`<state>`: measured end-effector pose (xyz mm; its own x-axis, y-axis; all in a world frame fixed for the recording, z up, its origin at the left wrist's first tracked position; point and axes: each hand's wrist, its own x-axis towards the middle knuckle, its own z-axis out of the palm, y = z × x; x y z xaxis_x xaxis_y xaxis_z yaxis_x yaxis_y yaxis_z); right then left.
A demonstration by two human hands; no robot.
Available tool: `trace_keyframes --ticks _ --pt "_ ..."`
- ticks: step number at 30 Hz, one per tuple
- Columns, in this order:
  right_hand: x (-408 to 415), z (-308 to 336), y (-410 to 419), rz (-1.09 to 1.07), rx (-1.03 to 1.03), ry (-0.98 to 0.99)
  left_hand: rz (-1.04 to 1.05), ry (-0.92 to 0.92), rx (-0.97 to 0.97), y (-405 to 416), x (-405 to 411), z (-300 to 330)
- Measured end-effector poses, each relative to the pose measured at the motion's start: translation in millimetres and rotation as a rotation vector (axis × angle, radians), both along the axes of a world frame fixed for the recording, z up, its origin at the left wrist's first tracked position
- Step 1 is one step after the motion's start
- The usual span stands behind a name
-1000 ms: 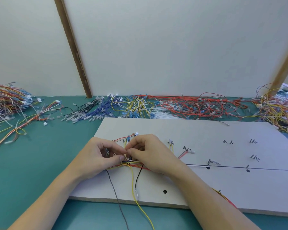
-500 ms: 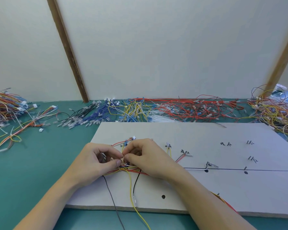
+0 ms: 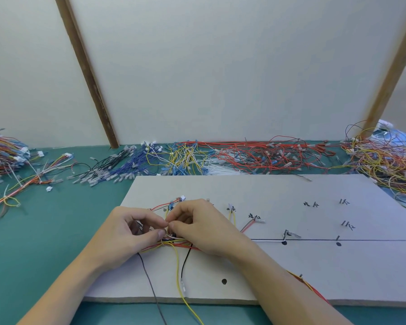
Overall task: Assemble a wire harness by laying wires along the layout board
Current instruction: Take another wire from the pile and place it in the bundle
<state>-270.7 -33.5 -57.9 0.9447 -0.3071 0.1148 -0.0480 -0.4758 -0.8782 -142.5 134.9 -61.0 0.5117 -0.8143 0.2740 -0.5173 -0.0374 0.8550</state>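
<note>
A pale grey layout board (image 3: pixel 279 273) lies on the green table, marked with a black line, dots and handwritten labels. A bundle of red, yellow, white and black wires (image 3: pixel 174 241) crosses its left part. My left hand (image 3: pixel 127 233) and my right hand (image 3: pixel 197 228) meet over that bundle, fingertips together, each pinching wires of it. Yellow (image 3: pixel 177 273), black (image 3: pixel 185 261) and grey (image 3: pixel 148 277) wire ends trail toward the board's near edge. More wire ends rest at the labelled pegs (image 3: pixel 256 219) to the right.
Heaps of loose wires line the back of the table: black and blue (image 3: pixel 117 167), yellow (image 3: pixel 185 158), red (image 3: pixel 263 156), mixed colours at far right (image 3: pixel 384 163) and far left (image 3: pixel 5 153). A white partition with wooden posts (image 3: pixel 92 85) stands behind.
Both hands have stayed on the wire bundle with only small finger movements. The view has shifted slightly with my head.
</note>
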Motion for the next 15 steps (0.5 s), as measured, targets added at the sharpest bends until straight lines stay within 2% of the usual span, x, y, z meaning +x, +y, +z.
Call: trace_keyframes --ticks 15 --pt "1.0 -0.9 0.3 -0.001 -0.013 -0.003 0.008 -0.001 0.001 0.4 -3.1 4.2"
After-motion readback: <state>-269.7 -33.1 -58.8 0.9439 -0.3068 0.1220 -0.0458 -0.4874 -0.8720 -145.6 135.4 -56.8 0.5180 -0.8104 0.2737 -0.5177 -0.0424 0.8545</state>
